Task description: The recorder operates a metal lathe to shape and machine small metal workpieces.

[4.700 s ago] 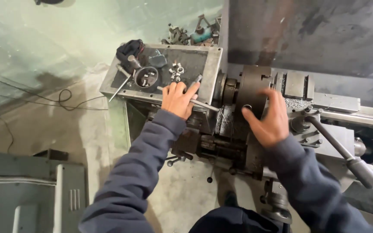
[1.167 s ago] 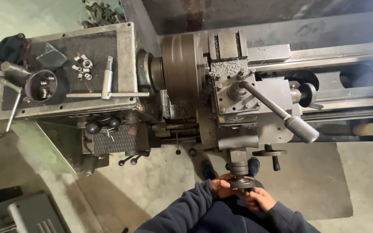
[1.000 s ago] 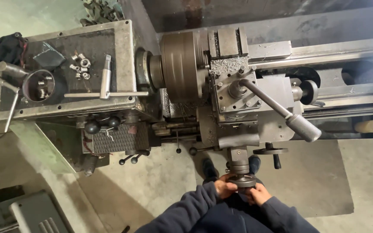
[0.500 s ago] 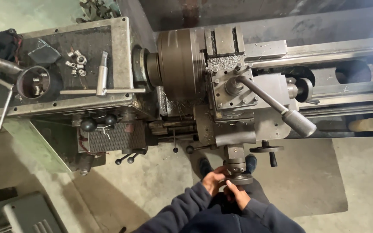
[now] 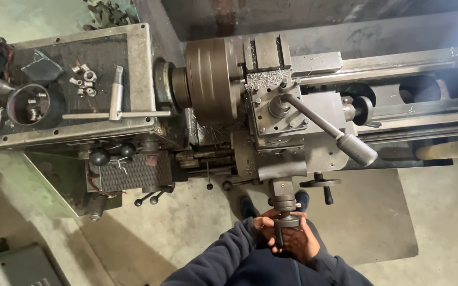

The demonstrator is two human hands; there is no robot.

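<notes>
Both hands were closed around the cross-slide handle (image 5: 281, 225), which stuck out from the front side of the lathe (image 5: 292, 153), below the carriage. The left hand (image 5: 265, 226) clenched it from the left and the right hand (image 5: 299, 241) from the right, so the fingers wrapped the dark crank between them. Just above the handle stood the tool post (image 5: 274, 106) with its long lever (image 5: 327, 127) pointing toward the right front. Left of the tool post the big round chuck (image 5: 210, 79) looked blurred. On the top of the headstock (image 5: 133, 47), at the left end of the machine, lay a chuck key (image 5: 115, 106), some nuts (image 5: 83, 79) and a round tin (image 5: 27, 104).
</notes>
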